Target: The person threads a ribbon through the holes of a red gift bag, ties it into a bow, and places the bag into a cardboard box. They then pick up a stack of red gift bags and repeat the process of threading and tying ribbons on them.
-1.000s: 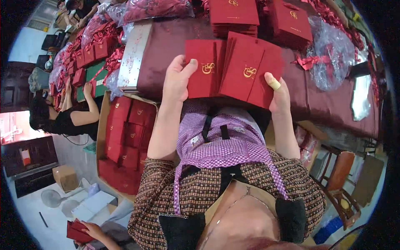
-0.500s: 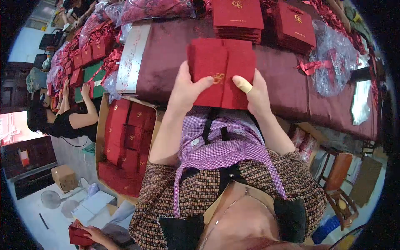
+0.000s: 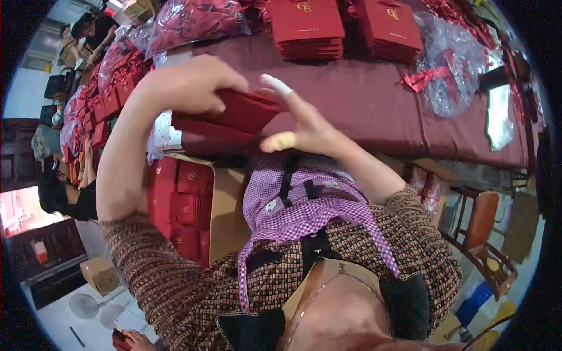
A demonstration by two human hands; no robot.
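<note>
My left hand (image 3: 202, 88) is bent over at the wrist and closed on a bundle of flat red gift bags (image 3: 237, 117). The bundle is tilted and a little blurred, above the near edge of the table. My right hand (image 3: 307, 126) is open at the bundle's right end, thumb and forefinger apart, with a white cover on one fingertip and a yellowish wrap on the thumb. Whether it touches the bags I cannot tell. Below my left forearm, an open cardboard box (image 3: 225, 216) holds several red bags (image 3: 184, 205) with gold marks.
Two stacks of red gift bags, a left one (image 3: 307, 26) and a right one (image 3: 389, 29), stand on the dark red tabletop (image 3: 357, 105). Clear plastic (image 3: 451, 76) with red ribbon lies at right. A wooden chair (image 3: 483, 222) is lower right. Co-workers (image 3: 96, 32) are at the left.
The red bags went from upright and face-on between both hands to tilted, further left in my left hand. My right hand let go and opened. The view shifted slightly.
</note>
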